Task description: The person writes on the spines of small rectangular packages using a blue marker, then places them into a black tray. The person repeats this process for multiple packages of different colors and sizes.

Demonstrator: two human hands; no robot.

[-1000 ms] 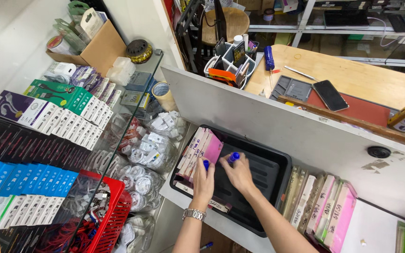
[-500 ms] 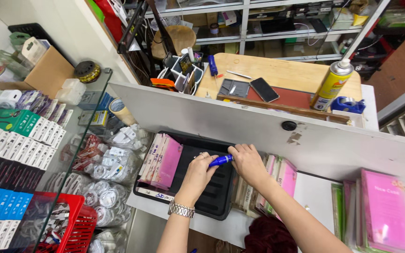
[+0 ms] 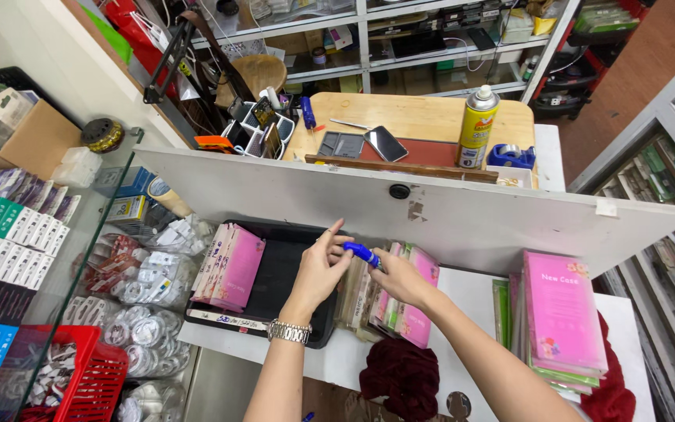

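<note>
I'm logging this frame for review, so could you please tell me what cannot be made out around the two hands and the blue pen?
- Blue pen, head view: both ends hidden in the grip of the left hand and right hand, so capped or not is unclear.
- Packets right of the black tray: partly covered by the right hand.
- Pink packets: print too small to read.
- Right forearm: cut off by the bottom edge.

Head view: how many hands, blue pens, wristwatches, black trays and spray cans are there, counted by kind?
Hands: 2 (left hand, right hand)
Blue pen: 1
Wristwatch: 1
Black tray: 1
Spray can: 1
Total: 6
</note>
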